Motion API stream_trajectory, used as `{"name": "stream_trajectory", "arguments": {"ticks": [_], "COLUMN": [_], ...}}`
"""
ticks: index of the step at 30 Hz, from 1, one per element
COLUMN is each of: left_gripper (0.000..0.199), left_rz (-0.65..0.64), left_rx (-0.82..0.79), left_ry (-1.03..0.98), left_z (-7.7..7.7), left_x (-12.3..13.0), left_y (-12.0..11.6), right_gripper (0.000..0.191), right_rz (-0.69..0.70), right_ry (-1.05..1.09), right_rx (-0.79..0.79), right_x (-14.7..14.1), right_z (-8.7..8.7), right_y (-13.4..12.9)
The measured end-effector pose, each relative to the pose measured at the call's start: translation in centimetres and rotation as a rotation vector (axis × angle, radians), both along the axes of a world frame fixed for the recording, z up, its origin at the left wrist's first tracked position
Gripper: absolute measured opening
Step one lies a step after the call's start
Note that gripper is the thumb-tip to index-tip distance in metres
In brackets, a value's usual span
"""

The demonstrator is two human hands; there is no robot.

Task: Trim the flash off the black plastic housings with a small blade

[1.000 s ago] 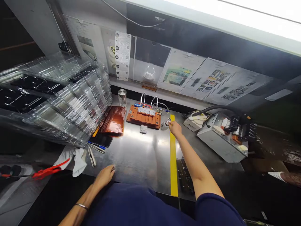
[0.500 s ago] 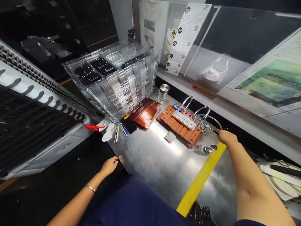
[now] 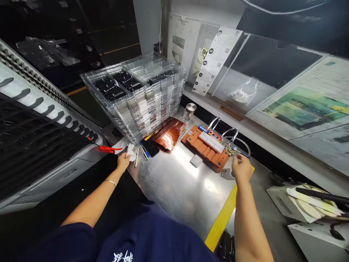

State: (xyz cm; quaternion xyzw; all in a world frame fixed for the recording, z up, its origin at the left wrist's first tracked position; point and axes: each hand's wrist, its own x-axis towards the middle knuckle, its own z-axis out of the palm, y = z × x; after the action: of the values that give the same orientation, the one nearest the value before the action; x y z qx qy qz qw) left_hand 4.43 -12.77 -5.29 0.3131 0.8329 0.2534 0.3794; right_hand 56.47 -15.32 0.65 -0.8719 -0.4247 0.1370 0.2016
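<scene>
My left hand (image 3: pixel 123 162) is closed on a white cloth (image 3: pixel 131 151) at the table's left edge, beside several pens. My right hand (image 3: pixel 242 167) has its fingers drawn together at the right end of an orange-brown fixture (image 3: pixel 207 149); what they hold, if anything, is too small to make out. Just behind that hand a dark, thin tool (image 3: pixel 242 153) lies by a round metal fitting (image 3: pixel 231 149). The fixture carries a white ruled strip (image 3: pixel 212 142) and blue and red parts. A small grey block (image 3: pixel 196 160) sits in front of it.
Stacked clear trays (image 3: pixel 141 105) with black parts stand at the back left. Near them are a glass jar (image 3: pixel 189 113), brown film sheets (image 3: pixel 170 134), a black phone (image 3: pixel 151 148) and a red-handled tool (image 3: pixel 107 149). Yellow tape (image 3: pixel 222 222) crosses the metal table (image 3: pixel 174 189).
My left hand has moved forward to the white cloth and closed on it. My right hand has let go of the thin tool and come nearer, in front of the fitting. The view has shifted.
</scene>
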Motion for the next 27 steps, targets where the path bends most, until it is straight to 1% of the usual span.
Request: {"name": "stream_trajectory", "arguments": {"ticks": [3, 5, 7, 9, 10, 12, 14, 17, 20, 22, 24, 27], "left_gripper": [0.032, 0.043, 0.051, 0.052, 0.052, 0.048, 0.043, 0.032, 0.024, 0.016, 0.020, 0.034], "left_rz": [-0.063, -0.142, -0.237, -0.327, -0.365, -0.428, -0.470, -0.504, -0.565, -0.612, -0.629, -0.593], "left_rx": [0.123, 0.151, 0.122, 0.080, 0.061, 0.029, 0.003, -0.002, -0.022, -0.095, -0.201, -0.320], "left_ry": [-0.231, -0.375, -0.497, -0.585, -0.616, -0.651, -0.647, -0.596, -0.603, -0.670, -0.770, -0.964], "left_z": [-0.3, -0.4, -0.6, -0.8, -0.9, -1.1, -1.2, -1.2, -1.1, -1.3, -1.7, -2.4], "left_x": [3.0, 5.3, 7.4, 8.6, 8.9, 8.9, 8.0, 5.9, 3.8, 2.9, 2.4, 1.9], "left_y": [-1.2, -2.9, -5.0, -7.0, -7.8, -8.8, -9.1, -9.0, -8.9, -8.8, -8.4, -7.4], "right_gripper": [0.033, 0.028, 0.029, 0.030, 0.022, 0.009, 0.012, 0.012, 0.011, 0.011, 0.012, 0.011], "right_rz": [0.132, 0.210, 0.268, 0.306, 0.315, 0.304, 0.271, 0.238, 0.265, 0.298, 0.333, 0.402], "right_ry": [0.202, 0.314, 0.390, 0.426, 0.425, 0.396, 0.350, 0.299, 0.310, 0.344, 0.390, 0.491], "right_rx": [0.023, 0.037, 0.043, 0.045, 0.043, 0.042, 0.045, 0.042, 0.020, 0.006, -0.001, 0.006], "right_x": [-10.2, -17.5, -23.9, -28.5, -30.1, -31.8, -32.5, -33.3, -34.8, -36.2, -37.5, -39.0], "right_z": [-0.9, -2.0, -3.0, -3.7, -3.8, -3.9, -3.7, -3.5, -3.6, -3.7, -3.8, -3.8], "right_y": [-3.9, -6.2, -7.7, -8.6, -8.9, -9.4, -9.8, -10.3, -10.7, -10.9, -11.1, -11.3]}}
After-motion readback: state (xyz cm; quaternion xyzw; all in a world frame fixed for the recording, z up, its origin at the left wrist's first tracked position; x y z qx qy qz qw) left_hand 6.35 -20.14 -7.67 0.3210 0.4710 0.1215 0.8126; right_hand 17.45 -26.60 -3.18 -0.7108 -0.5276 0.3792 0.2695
